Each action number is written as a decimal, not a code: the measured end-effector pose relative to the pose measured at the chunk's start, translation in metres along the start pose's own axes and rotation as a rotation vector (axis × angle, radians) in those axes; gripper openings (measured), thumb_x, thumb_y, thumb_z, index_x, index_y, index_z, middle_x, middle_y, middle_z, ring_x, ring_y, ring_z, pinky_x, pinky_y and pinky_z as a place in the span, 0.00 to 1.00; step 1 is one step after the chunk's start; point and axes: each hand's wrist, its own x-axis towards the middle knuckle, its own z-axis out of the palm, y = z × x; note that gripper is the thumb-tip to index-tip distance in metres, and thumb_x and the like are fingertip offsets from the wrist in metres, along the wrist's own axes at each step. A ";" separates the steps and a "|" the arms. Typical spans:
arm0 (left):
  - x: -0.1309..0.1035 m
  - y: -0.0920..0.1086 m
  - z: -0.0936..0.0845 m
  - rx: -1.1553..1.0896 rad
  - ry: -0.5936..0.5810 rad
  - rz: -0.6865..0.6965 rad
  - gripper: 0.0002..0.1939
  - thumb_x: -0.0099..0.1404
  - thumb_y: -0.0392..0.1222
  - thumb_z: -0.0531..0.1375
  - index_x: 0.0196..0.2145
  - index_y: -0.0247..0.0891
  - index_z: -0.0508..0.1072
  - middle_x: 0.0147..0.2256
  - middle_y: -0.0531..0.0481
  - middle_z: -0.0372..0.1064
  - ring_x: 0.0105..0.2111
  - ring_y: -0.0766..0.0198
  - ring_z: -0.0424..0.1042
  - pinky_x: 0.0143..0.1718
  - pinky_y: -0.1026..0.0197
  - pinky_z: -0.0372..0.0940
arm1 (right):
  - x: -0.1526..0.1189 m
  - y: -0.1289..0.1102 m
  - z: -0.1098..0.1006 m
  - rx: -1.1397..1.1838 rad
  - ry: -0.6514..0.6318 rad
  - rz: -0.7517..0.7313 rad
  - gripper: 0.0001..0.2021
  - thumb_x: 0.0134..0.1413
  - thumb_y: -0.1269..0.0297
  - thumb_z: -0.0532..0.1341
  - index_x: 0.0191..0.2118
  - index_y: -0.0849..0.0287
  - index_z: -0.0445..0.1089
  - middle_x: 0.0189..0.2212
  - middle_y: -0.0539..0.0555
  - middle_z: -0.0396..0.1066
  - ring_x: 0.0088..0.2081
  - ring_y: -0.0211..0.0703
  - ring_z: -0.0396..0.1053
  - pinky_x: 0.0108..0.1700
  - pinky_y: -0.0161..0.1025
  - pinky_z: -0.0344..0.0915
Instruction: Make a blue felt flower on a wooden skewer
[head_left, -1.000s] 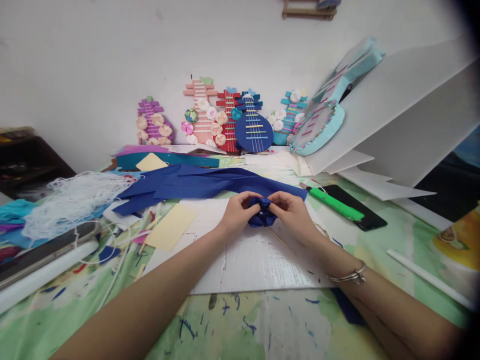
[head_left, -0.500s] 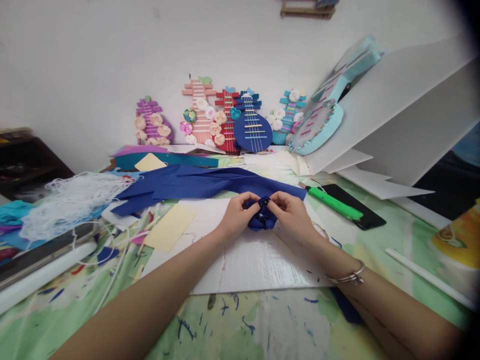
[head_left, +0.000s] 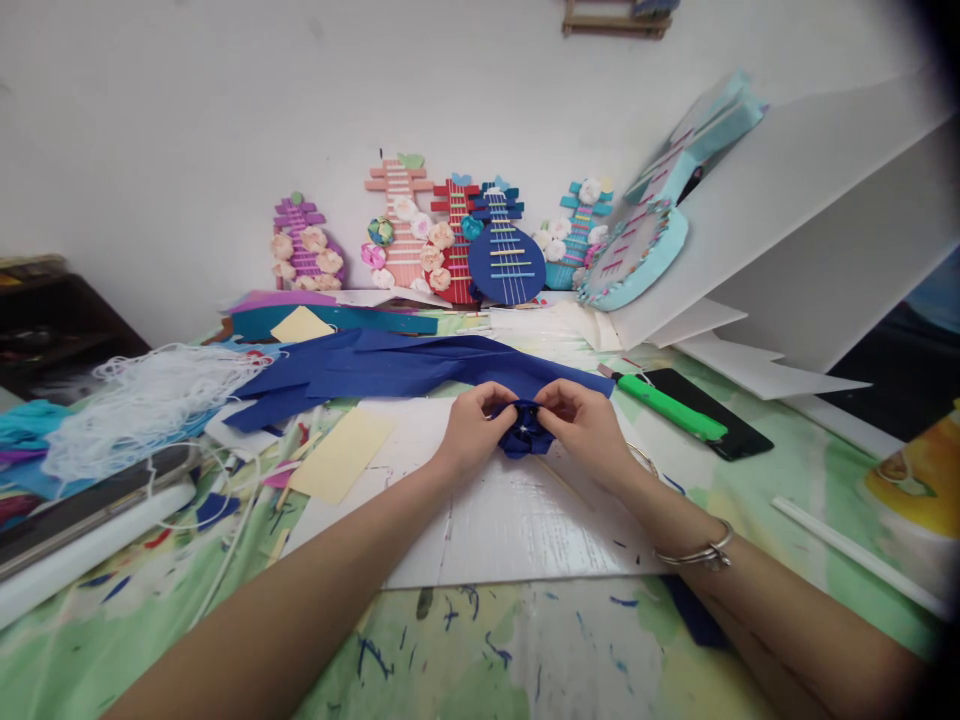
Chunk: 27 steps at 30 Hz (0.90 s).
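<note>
Between both hands is a dark blue paper flower, its petals bunched around a small pale spot at the centre. My left hand pinches its left upper edge with thumb and forefinger. On the opposite edge, my right hand grips the petals the same way. Under the hands lies a white board with a glossy surface. Just behind them stretch blue paper strips. A pale yellow paper piece rests on the board's left side.
Decorated paper lutes, one of them blue, lean along the wall. At left are a heap of white string and a phone. To the right lie a green-handled tool, a black sheet and a white stick.
The blue flower has been turned slightly between my fingers, so its centre faces me more. Both hands keep their pinch and have barely shifted.
</note>
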 end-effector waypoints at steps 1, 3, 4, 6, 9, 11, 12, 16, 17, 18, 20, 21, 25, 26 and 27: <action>0.000 0.000 0.000 -0.009 -0.012 0.005 0.04 0.54 0.36 0.61 0.30 0.35 0.73 0.30 0.50 0.72 0.32 0.65 0.71 0.35 0.64 0.64 | 0.000 0.000 -0.001 -0.007 0.002 -0.004 0.04 0.47 0.67 0.59 0.31 0.58 0.70 0.27 0.50 0.71 0.30 0.39 0.69 0.35 0.38 0.66; 0.000 0.000 0.001 -0.033 -0.061 0.016 0.09 0.53 0.36 0.62 0.34 0.35 0.73 0.34 0.48 0.74 0.36 0.63 0.72 0.38 0.63 0.65 | 0.000 0.000 -0.002 -0.010 -0.001 -0.014 0.04 0.48 0.67 0.59 0.31 0.58 0.70 0.28 0.50 0.72 0.31 0.39 0.69 0.36 0.38 0.66; 0.000 0.000 0.001 -0.033 -0.092 0.022 0.12 0.52 0.35 0.63 0.37 0.35 0.73 0.36 0.47 0.74 0.38 0.63 0.72 0.39 0.62 0.65 | 0.001 0.000 -0.002 -0.006 -0.004 -0.019 0.04 0.48 0.68 0.59 0.32 0.58 0.71 0.28 0.50 0.72 0.31 0.39 0.70 0.37 0.38 0.66; -0.001 0.000 0.002 0.008 -0.130 0.033 0.16 0.51 0.33 0.64 0.40 0.36 0.73 0.38 0.47 0.74 0.39 0.62 0.72 0.41 0.61 0.64 | 0.002 0.001 -0.003 0.022 -0.006 -0.020 0.06 0.49 0.68 0.59 0.34 0.58 0.72 0.31 0.51 0.74 0.34 0.40 0.71 0.39 0.39 0.67; -0.002 0.002 0.002 0.078 -0.077 0.039 0.16 0.51 0.31 0.63 0.40 0.36 0.73 0.38 0.47 0.74 0.39 0.62 0.71 0.44 0.60 0.64 | 0.002 0.000 -0.002 0.080 0.006 0.000 0.10 0.49 0.66 0.60 0.40 0.58 0.71 0.39 0.55 0.75 0.40 0.43 0.73 0.43 0.40 0.68; -0.002 0.004 0.001 0.067 -0.013 0.033 0.15 0.51 0.32 0.64 0.39 0.36 0.73 0.39 0.47 0.74 0.41 0.61 0.71 0.45 0.59 0.64 | 0.001 -0.001 0.001 0.087 0.013 0.033 0.15 0.47 0.65 0.63 0.44 0.58 0.70 0.41 0.56 0.74 0.42 0.44 0.72 0.43 0.41 0.69; -0.002 0.005 0.000 0.054 0.010 0.030 0.14 0.51 0.32 0.64 0.38 0.36 0.73 0.39 0.46 0.73 0.42 0.61 0.71 0.46 0.60 0.64 | 0.000 -0.002 0.002 0.080 0.013 0.047 0.17 0.46 0.65 0.64 0.45 0.58 0.69 0.41 0.56 0.74 0.42 0.45 0.72 0.43 0.42 0.69; -0.001 0.007 -0.001 0.012 0.026 0.008 0.13 0.52 0.32 0.63 0.38 0.35 0.72 0.39 0.47 0.73 0.40 0.62 0.70 0.45 0.60 0.64 | -0.002 0.000 0.006 0.075 -0.011 0.058 0.15 0.45 0.68 0.63 0.43 0.58 0.69 0.38 0.55 0.74 0.39 0.43 0.72 0.42 0.41 0.69; -0.001 0.007 -0.001 0.006 0.019 0.001 0.12 0.53 0.33 0.63 0.38 0.35 0.72 0.39 0.47 0.73 0.40 0.62 0.70 0.44 0.60 0.64 | -0.002 0.001 0.007 0.082 -0.015 0.052 0.13 0.46 0.68 0.62 0.41 0.58 0.69 0.37 0.54 0.74 0.38 0.42 0.72 0.41 0.41 0.69; -0.001 0.006 0.000 0.004 0.011 -0.003 0.11 0.54 0.33 0.62 0.38 0.35 0.72 0.38 0.47 0.73 0.39 0.62 0.70 0.44 0.60 0.64 | -0.001 0.002 0.007 0.089 -0.015 0.047 0.12 0.46 0.68 0.62 0.41 0.58 0.70 0.37 0.54 0.74 0.38 0.42 0.71 0.41 0.41 0.69; -0.002 0.005 0.001 0.012 0.001 0.002 0.09 0.55 0.35 0.62 0.37 0.35 0.73 0.38 0.47 0.73 0.38 0.63 0.70 0.44 0.59 0.63 | -0.001 0.003 0.006 0.095 -0.002 0.038 0.11 0.47 0.67 0.61 0.40 0.58 0.70 0.37 0.54 0.74 0.37 0.42 0.71 0.41 0.42 0.69; -0.002 0.004 0.002 0.020 0.000 0.007 0.09 0.56 0.36 0.62 0.37 0.35 0.73 0.38 0.47 0.74 0.38 0.63 0.70 0.43 0.59 0.63 | 0.000 0.003 0.005 0.092 0.008 0.035 0.11 0.48 0.67 0.61 0.40 0.58 0.70 0.37 0.55 0.74 0.37 0.42 0.72 0.42 0.42 0.69; -0.003 0.000 0.003 0.028 0.000 0.029 0.10 0.55 0.33 0.60 0.37 0.36 0.74 0.37 0.47 0.74 0.39 0.62 0.71 0.43 0.60 0.64 | -0.001 0.002 0.005 0.057 0.019 0.028 0.09 0.50 0.66 0.60 0.38 0.58 0.72 0.37 0.55 0.75 0.37 0.42 0.71 0.42 0.42 0.68; -0.003 0.000 0.003 0.024 -0.002 0.033 0.10 0.54 0.32 0.60 0.36 0.36 0.74 0.37 0.47 0.74 0.39 0.62 0.72 0.44 0.60 0.64 | -0.001 0.001 0.005 0.050 0.012 0.026 0.08 0.50 0.66 0.59 0.38 0.58 0.72 0.36 0.55 0.75 0.36 0.42 0.71 0.42 0.42 0.68; -0.003 0.000 0.003 0.022 -0.005 0.035 0.09 0.54 0.32 0.60 0.35 0.36 0.74 0.36 0.47 0.74 0.39 0.62 0.72 0.44 0.60 0.64 | -0.001 0.001 0.005 0.044 0.008 0.025 0.08 0.51 0.66 0.59 0.38 0.58 0.72 0.36 0.54 0.75 0.36 0.42 0.71 0.42 0.42 0.68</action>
